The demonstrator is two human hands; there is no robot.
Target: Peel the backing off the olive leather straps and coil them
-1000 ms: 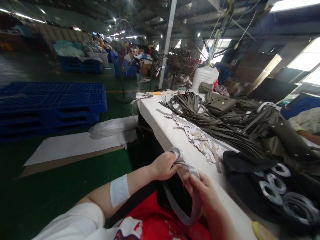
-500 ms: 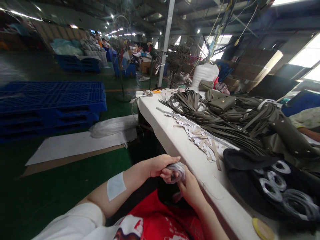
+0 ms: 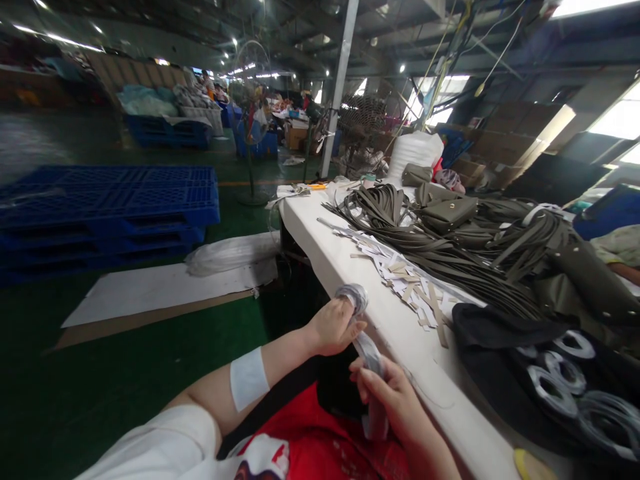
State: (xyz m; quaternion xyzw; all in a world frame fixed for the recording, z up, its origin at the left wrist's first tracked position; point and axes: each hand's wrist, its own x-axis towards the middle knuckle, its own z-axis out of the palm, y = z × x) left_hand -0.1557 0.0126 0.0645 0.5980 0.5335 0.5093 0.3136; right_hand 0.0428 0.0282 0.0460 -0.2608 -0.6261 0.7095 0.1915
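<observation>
My left hand (image 3: 334,327) is closed on a small coil of grey strap (image 3: 353,298), held at the near edge of the white table (image 3: 320,250). From the coil a length of the same grey strap (image 3: 371,357) runs down to my right hand (image 3: 387,393), which pinches it above my lap. The strap's loose end hangs below the right hand. A white patch sticks to my left forearm.
A heap of olive straps (image 3: 425,247) and olive bags (image 3: 447,210) covers the table. Paper scraps (image 3: 405,277) lie near its edge. A black tray of coiled grey straps (image 3: 555,373) sits at right. Blue pallets (image 3: 110,207) and fans (image 3: 250,120) stand on the green floor. Another person's arm (image 3: 620,257) shows far right.
Half a second ago both hands were together on the coil. Now the left hand has risen with the coil and the right has drawn a length of strap down from it.
</observation>
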